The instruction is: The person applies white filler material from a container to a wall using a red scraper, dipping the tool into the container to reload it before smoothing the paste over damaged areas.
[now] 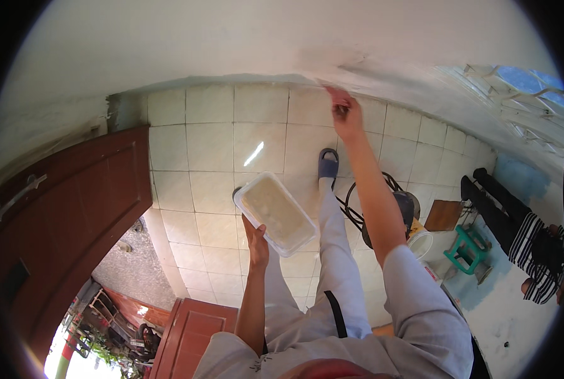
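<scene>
My left hand point(257, 243) grips the near left side of a rectangular white plastic tub point(288, 250), its thumb over the rim. A pale, paste-like material point(276, 211) lies in the tub, which I hold out over the floor. My right arm stretches forward to the white wall point(231, 47). The fingers of my right hand point(348, 120) are closed around a thin reddish thing point(337, 96) whose far end meets the wall; blur hides its kind. Just above that end, a greyish smeared patch point(332, 58) marks the wall.
A brown door point(73, 183) stands at the left, beside a doorway. Right of my legs are a dark rounded object point(408, 205) with black hoses, a white bucket point(420, 245) and a green stool point(464, 249). Another person point(525, 252) in a striped top is farther right. A window grille point(516, 95) is at upper right.
</scene>
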Demonstrator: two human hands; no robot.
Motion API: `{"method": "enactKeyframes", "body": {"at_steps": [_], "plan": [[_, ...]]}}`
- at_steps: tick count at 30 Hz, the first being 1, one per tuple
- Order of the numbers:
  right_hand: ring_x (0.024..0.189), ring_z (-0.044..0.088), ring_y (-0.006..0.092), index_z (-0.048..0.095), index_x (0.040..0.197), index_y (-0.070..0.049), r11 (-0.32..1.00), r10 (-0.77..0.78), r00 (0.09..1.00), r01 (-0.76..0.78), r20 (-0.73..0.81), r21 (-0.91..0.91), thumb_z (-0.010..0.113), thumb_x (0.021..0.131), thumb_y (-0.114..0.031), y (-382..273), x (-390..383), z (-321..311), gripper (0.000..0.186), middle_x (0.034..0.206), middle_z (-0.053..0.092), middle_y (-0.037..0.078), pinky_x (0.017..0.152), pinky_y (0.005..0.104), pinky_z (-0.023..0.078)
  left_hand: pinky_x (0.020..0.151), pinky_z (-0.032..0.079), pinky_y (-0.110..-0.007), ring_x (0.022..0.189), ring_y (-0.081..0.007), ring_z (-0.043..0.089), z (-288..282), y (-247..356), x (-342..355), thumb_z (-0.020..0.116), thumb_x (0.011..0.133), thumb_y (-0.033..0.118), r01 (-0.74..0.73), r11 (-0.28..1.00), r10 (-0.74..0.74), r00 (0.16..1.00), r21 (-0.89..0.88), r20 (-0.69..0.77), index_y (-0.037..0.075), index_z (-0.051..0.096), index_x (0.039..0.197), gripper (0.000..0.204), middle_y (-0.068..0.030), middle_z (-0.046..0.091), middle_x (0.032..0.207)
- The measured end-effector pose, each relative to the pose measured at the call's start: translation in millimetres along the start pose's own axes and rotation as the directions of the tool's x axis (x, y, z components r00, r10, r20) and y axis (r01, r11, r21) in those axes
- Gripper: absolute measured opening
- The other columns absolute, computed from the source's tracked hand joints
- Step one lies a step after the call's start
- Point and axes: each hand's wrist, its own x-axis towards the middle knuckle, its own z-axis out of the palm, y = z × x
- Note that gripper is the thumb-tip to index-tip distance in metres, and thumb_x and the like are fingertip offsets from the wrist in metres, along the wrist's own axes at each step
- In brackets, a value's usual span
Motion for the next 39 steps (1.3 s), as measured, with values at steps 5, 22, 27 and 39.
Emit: {"method": "enactKeyframes", "body": {"at_steps": [5,22,27,39], "plan": [[0.092,0.065,0.0174,0.061,0.113,0.003,0.94,0.095,0.974,-0.156,-0.205,-0.304,0.056,0.097,-0.01,32,84,-51,0.021,0.112,0.068,0.012,0.071,0.026,0.057,0.119,0.029,-0.045,0.146,-0.029,0.033,-8,-8,8,0.064,0.089,0.037,-0.007,0.999,0.007,1.0,0.039,-0.003,0.011,0.015,0.162,0.092,-0.0123,0.034,0.156],[0.099,0.065,0.026,0.063,0.106,0.005,0.977,-0.204,0.975,0.209,-0.082,0.048,0.055,0.097,-0.009,-108,-52,76,0.018,0.108,0.067,0.016,0.081,0.0303,0.058,0.12,0.024,-0.041,0.145,-0.0275,0.034,25,-17,4,0.061,0.093,0.028,0.049,0.998,-0.048,0.998,-0.025,0.046,0.007,0.02,0.16,0.082,-0.0134,0.036,0.157],[0.09,0.066,0.0183,0.065,0.108,0.002,0.948,-0.303,0.927,0.318,-0.22,0.032,0.059,0.095,-0.009,-66,-48,35,0.017,0.107,0.069,0.012,0.079,0.0285,0.057,0.119,0.028,-0.046,0.148,-0.0296,0.031,17,-27,4,0.065,0.091,0.039,0.059,0.998,-0.059,0.998,0.015,0.021,0.012,0.012,0.163,0.094,-0.0121,0.031,0.159],[0.098,0.065,0.0261,0.055,0.117,-0.002,0.998,0.037,0.954,-0.05,-0.296,-0.039,0.059,0.097,-0.011,77,108,-10,0.022,0.109,0.064,0.01,0.082,0.0311,0.059,0.12,0.021,-0.043,0.145,-0.0283,0.029,0,-43,3,0.069,0.085,0.038,-0.06,0.997,0.065,0.992,0.052,-0.105,0.006,0.017,0.161,0.097,-0.015,0.032,0.156]]}}
